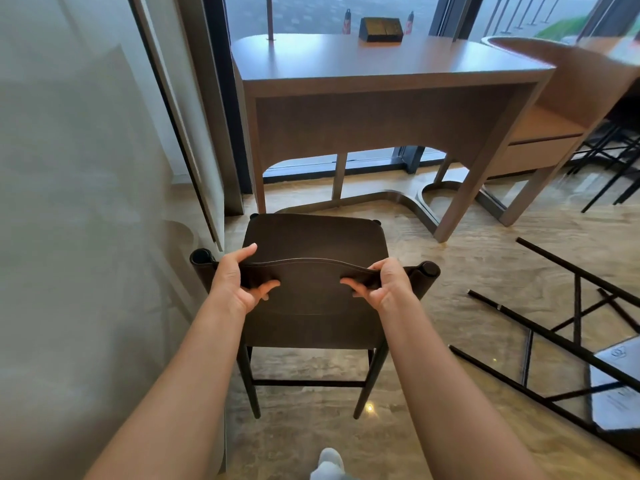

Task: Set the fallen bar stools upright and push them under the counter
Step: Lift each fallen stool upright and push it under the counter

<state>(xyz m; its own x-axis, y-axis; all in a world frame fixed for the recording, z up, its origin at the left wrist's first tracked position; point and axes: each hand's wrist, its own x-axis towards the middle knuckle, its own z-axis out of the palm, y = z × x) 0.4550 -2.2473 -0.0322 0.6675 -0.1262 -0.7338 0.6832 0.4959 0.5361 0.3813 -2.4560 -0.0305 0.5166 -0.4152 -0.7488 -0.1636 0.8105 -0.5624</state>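
A dark brown bar stool (311,237) stands upright on its legs in front of me, its seat just short of the wooden counter (381,74). My left hand (235,282) grips the left part of its low backrest, thumb over the top edge and fingers curled beneath. My right hand (384,284) grips the right part the same way. A second stool (568,341) lies on its side on the floor at the right, its thin black legs pointing toward the counter; its seat is partly cut off by the frame edge.
A sheer curtain (86,202) hangs close on the left beside a window frame. On the counter stand a dark box (381,29) and two small bottles. More black stool legs (609,161) stand under a second counter at the far right. The floor is glossy stone.
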